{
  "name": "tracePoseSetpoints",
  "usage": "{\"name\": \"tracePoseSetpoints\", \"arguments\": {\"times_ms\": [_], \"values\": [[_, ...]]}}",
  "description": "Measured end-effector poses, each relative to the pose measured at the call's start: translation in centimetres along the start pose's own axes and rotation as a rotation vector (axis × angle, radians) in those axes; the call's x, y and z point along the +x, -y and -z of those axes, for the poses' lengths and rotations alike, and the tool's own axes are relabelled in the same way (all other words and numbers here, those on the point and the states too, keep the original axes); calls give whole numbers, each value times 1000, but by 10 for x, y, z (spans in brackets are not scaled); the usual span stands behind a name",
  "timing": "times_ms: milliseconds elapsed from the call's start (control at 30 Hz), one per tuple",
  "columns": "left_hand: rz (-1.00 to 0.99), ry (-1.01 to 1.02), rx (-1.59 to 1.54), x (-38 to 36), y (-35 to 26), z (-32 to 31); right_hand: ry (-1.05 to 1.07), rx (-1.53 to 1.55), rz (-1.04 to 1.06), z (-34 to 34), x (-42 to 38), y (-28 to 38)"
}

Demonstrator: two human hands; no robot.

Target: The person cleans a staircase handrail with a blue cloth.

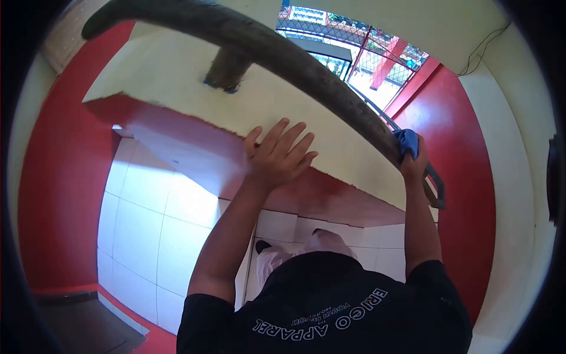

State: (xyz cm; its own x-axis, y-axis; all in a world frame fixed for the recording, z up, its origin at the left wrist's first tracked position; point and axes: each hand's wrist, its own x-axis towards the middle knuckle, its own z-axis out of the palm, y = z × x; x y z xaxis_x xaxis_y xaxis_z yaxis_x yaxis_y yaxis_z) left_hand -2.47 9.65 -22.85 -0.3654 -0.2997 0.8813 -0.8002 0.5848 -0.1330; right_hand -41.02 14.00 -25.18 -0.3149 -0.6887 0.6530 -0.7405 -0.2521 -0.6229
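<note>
Fingers spread, the left hand (280, 154) lies against the cream wall (177, 79), near its red lower part (330, 192). Bunched in the right hand (414, 159), a blue cloth (408, 143) presses against the dark rail (283, 56), close to the rail's bent end; how its fingers close is partly hidden. One stubby post (229, 68) joins the rail to the wall. White tiles cover the floor (141, 218), red paint runs up both sides of the room, and wire mesh (377, 56) crosses a bright opening at upper right.
</note>
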Motion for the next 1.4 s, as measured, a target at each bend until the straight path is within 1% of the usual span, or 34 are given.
{"name": "tracePoseSetpoints", "arguments": {"times_ms": [67, 100, 200, 300, 367, 400, 433, 467, 500, 533, 567, 600, 633, 700, 733, 833, 900, 967, 1033, 1100, 1133, 1200, 1267, 1300, 1367, 1400], "values": [[27, 43, -49, -2, -1, 3, -4, -50, -61, -4, 3, 6], [33, 66, -79, -2, -1, 6, -25, 24, -95, -9, 1, 6], [50, 124, -161, -1, 0, 10, -66, 68, -51, -21, -7, 21], [61, 154, -232, -1, 0, 20, -82, 170, -44, -36, -14, 55], [55, 159, -247, 5, 4, 21, -10, 334, 69, -62, -4, 101], [50, 176, -252, 5, 5, 21, 58, 361, 58, -70, 2, 138], [46, 202, -263, 2, 3, 23, 80, 302, 131, -78, 12, 174], [46, 223, -302, 2, 3, 29, 141, 271, 126, -86, 21, 199], [47, 240, -336, 6, 4, 36, 56, 56, 402, -98, 32, 215], [48, 257, -366, 8, 7, 41, 47, -5, 429, -102, 32, 224], [-5, 249, -394, 6, 12, 45, 34, -65, 461, -106, 33, 233], [-62, 237, -418, 6, 19, 50, 15, -124, 495, -110, 37, 239], [-123, 220, -438, 7, 30, 54, 12, -214, 584, -107, 36, 226], [-127, 118, -342, 22, 56, 76, 26, -201, 561, -100, 24, 173], [-124, 63, -296, 32, 69, 85, 37, -196, 554, -95, 21, 158], [-29, -24, -134, 58, 109, 81, 62, -234, 495, -80, 2, 155], [20, -92, -28, 61, 124, 64, -3, -174, 399, -86, 1, 174], [30, -127, 10, 62, 120, 62, -66, -171, 346, -97, 11, 200], [26, -136, 23, 56, 118, 60, -9, 88, 187, -122, 33, 224], [-14, -146, 23, 56, 125, 60, 14, 110, 210, -143, 47, 262], [-18, -152, 18, 59, 128, 57, 8, 4, 324, -149, 56, 287], [-25, -130, -1, 54, 126, 60, 21, 94, 553, -158, 67, 314], [-6, -120, -74, 55, 126, 64, 212, 414, 601, -152, 66, 319], [12, -117, -103, 53, 131, 66, 290, 535, 585, -155, 65, 322], [346, 122, -584, 47, 130, 74, 427, 730, 502, -157, 58, 327], [302, 44, -584, 45, 121, 78, 494, 804, 442, -154, 50, 329]]}}
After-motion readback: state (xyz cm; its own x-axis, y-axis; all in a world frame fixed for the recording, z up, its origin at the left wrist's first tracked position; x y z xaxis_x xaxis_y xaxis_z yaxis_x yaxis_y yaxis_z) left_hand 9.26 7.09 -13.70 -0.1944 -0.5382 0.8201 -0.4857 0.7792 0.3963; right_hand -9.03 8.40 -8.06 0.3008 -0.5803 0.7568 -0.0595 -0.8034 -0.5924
